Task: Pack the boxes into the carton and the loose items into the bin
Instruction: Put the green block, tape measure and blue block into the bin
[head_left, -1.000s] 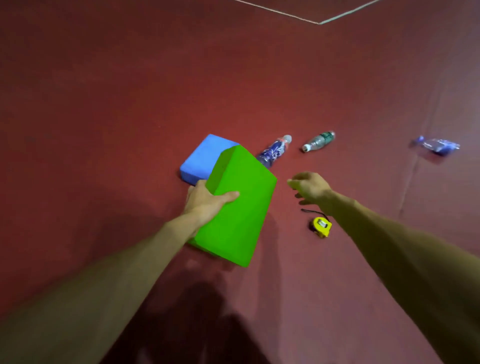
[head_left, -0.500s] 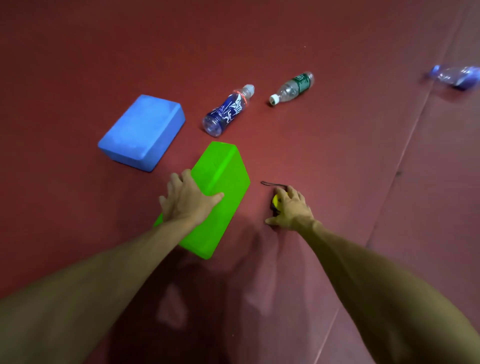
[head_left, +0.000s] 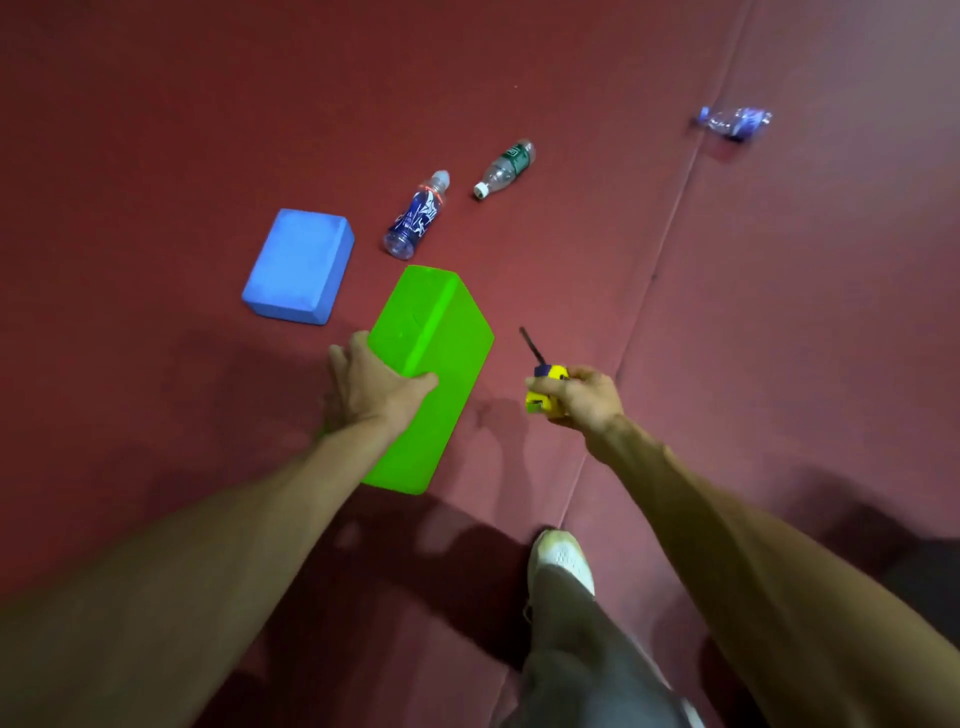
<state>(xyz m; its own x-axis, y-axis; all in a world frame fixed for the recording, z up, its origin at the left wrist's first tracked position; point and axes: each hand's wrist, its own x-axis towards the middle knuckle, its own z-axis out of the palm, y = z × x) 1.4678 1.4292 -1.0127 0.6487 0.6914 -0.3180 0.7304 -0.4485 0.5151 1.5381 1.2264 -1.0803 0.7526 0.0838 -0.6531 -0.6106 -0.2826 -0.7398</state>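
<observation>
Pickup stage: left hand (head_left: 374, 387) grips the green box (head_left: 428, 364), right hand (head_left: 582, 397) clutches the yellow tape measure (head_left: 545, 389). Next, probably finding carton and bin, neither visible.

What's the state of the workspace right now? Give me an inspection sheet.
Surface: red floor mat, seam on the right.
Job's things: green box, blue box, blue-label bottle, green-label bottle, far bottle, tape measure; carton and bin not in view.
Clutter: nothing seen.
Grips: left hand grips green box; right hand holds tape measure.
Cables: nothing seen; tape measure strap only.
Surroundings: person's shoe and trouser leg.
</observation>
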